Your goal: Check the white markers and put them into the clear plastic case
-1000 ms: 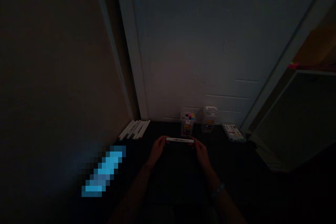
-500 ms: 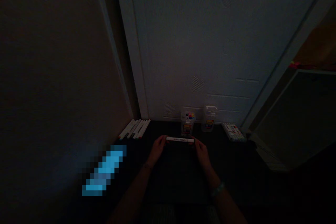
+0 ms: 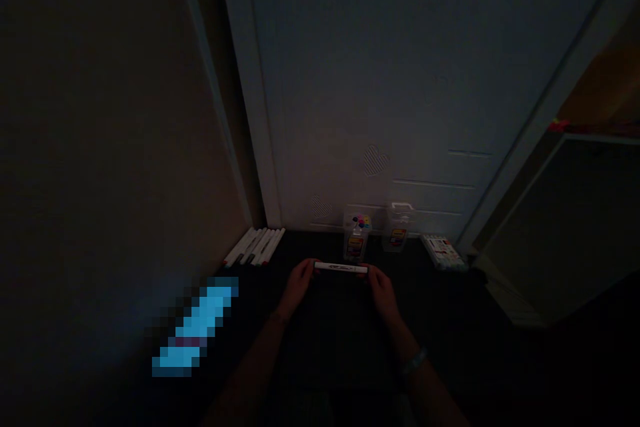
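Observation:
Between my two hands a white marker lies level, with dark print along its barrel. My left hand pinches its left end, and my right hand is closed on the right end. Just behind the marker stands a clear plastic case with several colored marker ends showing at its top. A second clear case with a handle and a label is to its right. A row of white markers rests at the left back of the dark table. The scene is dim, so fingertips are hard to make out.
A flat pack of markers lies at the table's back right. A bright blurred-out blue rectangle is at the left. The dark table meets a pale panel behind, and a wall stands close on the left.
The marker has turned slightly in my fingers, so its print looks different. Both hands keep hold of its ends and have barely shifted.

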Demonstrator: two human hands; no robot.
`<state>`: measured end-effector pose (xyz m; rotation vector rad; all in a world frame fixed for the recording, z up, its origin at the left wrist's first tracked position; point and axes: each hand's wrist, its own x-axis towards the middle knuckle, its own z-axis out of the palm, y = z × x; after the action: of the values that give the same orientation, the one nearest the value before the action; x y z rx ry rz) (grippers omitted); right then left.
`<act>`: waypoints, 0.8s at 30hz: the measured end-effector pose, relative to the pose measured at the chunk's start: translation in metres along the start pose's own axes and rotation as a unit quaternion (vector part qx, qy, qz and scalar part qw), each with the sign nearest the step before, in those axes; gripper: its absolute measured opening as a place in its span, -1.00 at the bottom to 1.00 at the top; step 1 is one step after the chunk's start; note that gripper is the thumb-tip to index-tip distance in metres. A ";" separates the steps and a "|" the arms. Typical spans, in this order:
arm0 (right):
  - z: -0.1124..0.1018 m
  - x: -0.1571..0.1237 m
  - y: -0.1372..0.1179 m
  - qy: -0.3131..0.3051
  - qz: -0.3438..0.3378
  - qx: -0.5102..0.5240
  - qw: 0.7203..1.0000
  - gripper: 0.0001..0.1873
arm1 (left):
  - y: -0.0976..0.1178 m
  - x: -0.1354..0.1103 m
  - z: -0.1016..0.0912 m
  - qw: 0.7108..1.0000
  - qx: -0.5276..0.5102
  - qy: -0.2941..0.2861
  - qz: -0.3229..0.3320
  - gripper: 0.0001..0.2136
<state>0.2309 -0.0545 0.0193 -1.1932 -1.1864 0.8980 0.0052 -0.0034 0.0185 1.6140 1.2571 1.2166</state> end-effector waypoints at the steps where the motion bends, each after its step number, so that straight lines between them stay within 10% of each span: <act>1: 0.000 0.000 0.000 0.003 0.000 0.000 1.000 -0.48 | 0.001 0.000 0.000 1.000 0.001 0.001 -0.002 -0.59; 24: -0.003 0.004 0.011 0.045 0.003 0.001 0.999 -0.51 | 0.008 -0.004 0.004 0.999 -0.020 -0.038 -0.013 -0.56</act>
<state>0.2356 -0.0497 0.0095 -1.2247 -1.1091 0.8406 0.0113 -0.0094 0.0239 1.5957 1.1952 1.1461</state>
